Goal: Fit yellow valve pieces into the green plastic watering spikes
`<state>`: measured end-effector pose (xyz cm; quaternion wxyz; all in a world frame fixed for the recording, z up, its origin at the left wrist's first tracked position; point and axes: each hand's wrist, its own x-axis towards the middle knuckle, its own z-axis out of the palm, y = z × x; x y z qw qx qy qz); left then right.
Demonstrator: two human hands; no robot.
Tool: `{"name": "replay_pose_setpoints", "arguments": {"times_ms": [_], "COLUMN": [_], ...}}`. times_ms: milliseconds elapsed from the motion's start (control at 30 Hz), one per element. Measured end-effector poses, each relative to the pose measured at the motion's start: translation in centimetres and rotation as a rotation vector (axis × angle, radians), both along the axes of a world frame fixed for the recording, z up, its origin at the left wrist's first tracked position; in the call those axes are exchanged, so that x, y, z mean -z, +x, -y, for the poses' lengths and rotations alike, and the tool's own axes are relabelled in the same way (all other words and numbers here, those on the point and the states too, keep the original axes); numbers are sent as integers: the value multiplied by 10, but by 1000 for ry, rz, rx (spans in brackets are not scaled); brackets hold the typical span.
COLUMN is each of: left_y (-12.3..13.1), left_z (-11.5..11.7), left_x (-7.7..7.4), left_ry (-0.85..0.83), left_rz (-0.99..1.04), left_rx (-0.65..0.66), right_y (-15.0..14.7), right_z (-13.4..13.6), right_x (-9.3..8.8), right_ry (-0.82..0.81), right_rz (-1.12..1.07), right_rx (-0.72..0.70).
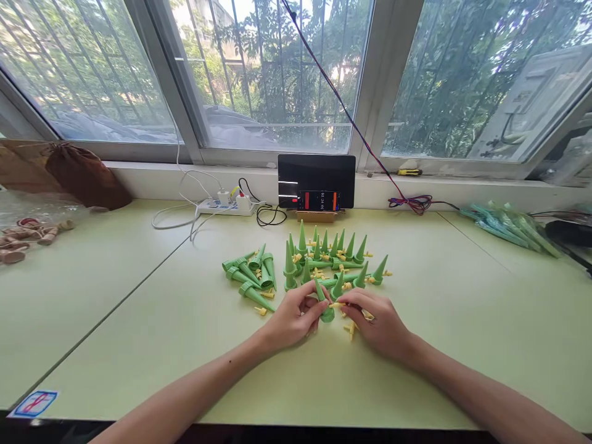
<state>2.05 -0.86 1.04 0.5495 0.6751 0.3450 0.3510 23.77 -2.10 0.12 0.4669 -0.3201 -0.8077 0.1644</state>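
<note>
Inspecting centre frame, we note the left hand (293,317) closed around a green cone (322,297), steadying it, while the right hand (377,324) pinches a yellow fitting (337,305) against its side; cone pile (324,259) just behind.

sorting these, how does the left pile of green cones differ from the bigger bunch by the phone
The left pile lies flat; the bigger bunch mostly stands tips up. The left pile holds fewer cones with few yellow pieces near it; the bigger bunch has many yellow pieces mixed in. Both are the same green cones.
</note>
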Motion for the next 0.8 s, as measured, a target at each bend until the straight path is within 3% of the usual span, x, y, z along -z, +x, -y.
{"name": "replay_pose_setpoints", "arguments": {"times_ms": [800], "left_y": [0], "left_z": [0], "left_x": [2], "left_ry": [-34], "left_rz": [46], "left_rx": [-5], "right_y": [3], "right_z": [-3], "right_x": [8], "right_ry": [-39], "right_rz": [27], "right_rx": [-41]}}
